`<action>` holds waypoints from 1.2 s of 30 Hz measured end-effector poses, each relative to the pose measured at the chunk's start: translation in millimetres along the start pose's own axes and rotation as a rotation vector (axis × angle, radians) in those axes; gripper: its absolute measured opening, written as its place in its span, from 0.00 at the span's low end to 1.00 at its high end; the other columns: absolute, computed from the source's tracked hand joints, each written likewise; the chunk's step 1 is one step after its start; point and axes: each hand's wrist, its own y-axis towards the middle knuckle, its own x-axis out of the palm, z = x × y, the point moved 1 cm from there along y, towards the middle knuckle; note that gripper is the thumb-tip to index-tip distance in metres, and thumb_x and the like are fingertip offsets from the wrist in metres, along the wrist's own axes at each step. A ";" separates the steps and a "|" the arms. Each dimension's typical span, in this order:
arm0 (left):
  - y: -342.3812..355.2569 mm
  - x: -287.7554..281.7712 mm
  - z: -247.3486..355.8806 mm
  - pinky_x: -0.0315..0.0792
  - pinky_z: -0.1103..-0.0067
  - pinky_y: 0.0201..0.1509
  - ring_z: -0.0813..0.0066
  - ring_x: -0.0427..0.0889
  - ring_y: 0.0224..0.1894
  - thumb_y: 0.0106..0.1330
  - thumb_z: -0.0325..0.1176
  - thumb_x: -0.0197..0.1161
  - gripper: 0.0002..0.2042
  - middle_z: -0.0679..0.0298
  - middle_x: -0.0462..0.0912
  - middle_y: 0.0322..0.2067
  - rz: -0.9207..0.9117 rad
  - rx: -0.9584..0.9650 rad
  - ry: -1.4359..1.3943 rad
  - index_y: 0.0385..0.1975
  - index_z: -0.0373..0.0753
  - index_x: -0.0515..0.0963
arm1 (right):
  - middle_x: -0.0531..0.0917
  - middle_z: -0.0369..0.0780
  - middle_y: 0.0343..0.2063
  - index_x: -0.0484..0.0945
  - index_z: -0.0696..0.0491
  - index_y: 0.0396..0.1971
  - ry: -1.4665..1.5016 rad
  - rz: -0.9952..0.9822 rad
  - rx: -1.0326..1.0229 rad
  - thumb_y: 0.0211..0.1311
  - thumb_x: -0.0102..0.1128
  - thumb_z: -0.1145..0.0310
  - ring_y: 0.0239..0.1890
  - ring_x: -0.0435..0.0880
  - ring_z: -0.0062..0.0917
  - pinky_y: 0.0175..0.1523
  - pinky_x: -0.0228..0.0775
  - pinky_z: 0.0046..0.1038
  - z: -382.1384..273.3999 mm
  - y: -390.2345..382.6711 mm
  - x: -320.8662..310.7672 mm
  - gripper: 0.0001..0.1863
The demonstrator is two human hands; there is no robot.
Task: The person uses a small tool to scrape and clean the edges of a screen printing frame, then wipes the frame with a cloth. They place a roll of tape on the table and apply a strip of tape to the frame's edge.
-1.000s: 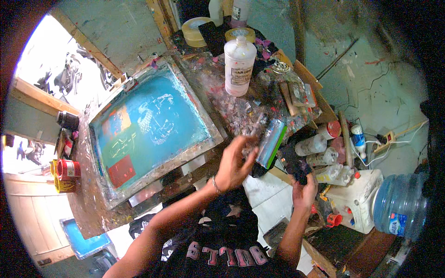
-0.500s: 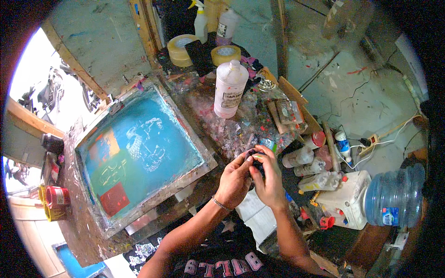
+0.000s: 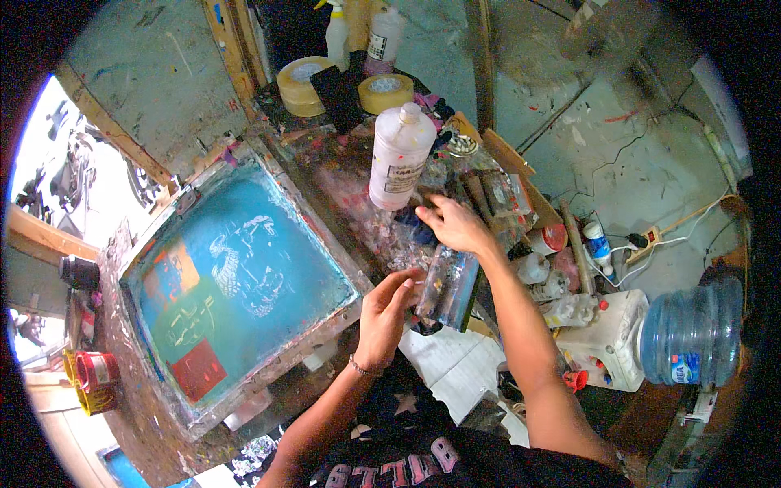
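Note:
My left hand (image 3: 384, 319) is open, its fingers stretched toward the near edge of the bench. Their tips reach the left side of a paint-smeared flat block (image 3: 449, 285); whether they touch it I cannot tell. Farther over the bench, my right hand (image 3: 462, 226) has its thumb and fingers apart. Just under its fingertips lies a crumpled dark blue rag (image 3: 416, 228). Behind the rag stands a white plastic bottle (image 3: 402, 159) with a pinkish tint and a label. To the left rests a framed printing screen (image 3: 244, 264) with blue mesh and taped patches.
Tape rolls (image 3: 386, 93) and a spray bottle (image 3: 337, 37) stand at the back. On the right are small plastic bottles (image 3: 561, 311), a white jerrycan (image 3: 608, 346) and a large blue water jug (image 3: 687, 333). A red paint pot (image 3: 99, 368) sits far left.
My hands, earlier together around a small dark thing, have parted. The right moved away over the bench to the rag, and the left drew back and down. The paint-smeared block now shows between them.

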 end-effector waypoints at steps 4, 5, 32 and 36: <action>-1.6 -10.4 -6.9 0.75 0.80 0.43 0.79 0.78 0.40 0.74 0.34 0.52 0.12 0.65 0.82 0.42 0.048 0.018 0.008 0.48 0.33 0.76 | 0.83 0.57 0.40 0.78 0.57 0.49 -0.533 0.121 -0.030 0.62 0.53 0.67 0.47 0.82 0.48 0.49 0.75 0.44 12.5 48.5 -31.5 0.17; -0.8 -9.3 -8.9 0.75 0.79 0.43 0.80 0.78 0.38 0.73 0.32 0.52 0.11 0.66 0.83 0.38 0.019 0.053 0.007 0.45 0.32 0.77 | 0.83 0.57 0.39 0.79 0.57 0.47 -0.645 0.022 -0.060 0.60 0.53 0.69 0.47 0.82 0.48 0.48 0.76 0.44 14.6 59.4 -31.9 0.16; 89.5 32.8 -70.3 0.57 0.64 0.72 0.51 0.63 0.67 0.64 0.33 0.55 0.21 0.48 0.69 0.61 -0.203 0.810 1.260 0.55 0.31 0.71 | 0.82 0.38 0.30 0.78 0.57 0.43 0.832 0.576 0.291 0.60 0.64 0.76 0.29 0.82 0.20 0.35 0.79 0.24 112.1 -199.2 -29.2 0.12; 85.7 33.2 -77.4 0.52 0.61 0.74 0.53 0.55 0.72 0.67 0.34 0.52 0.21 0.51 0.64 0.66 -0.293 0.764 1.466 0.58 0.34 0.70 | 0.84 0.41 0.34 0.79 0.61 0.45 1.115 0.573 0.393 0.62 0.61 0.78 0.32 0.85 0.23 0.39 0.82 0.25 108.6 -218.6 6.7 0.11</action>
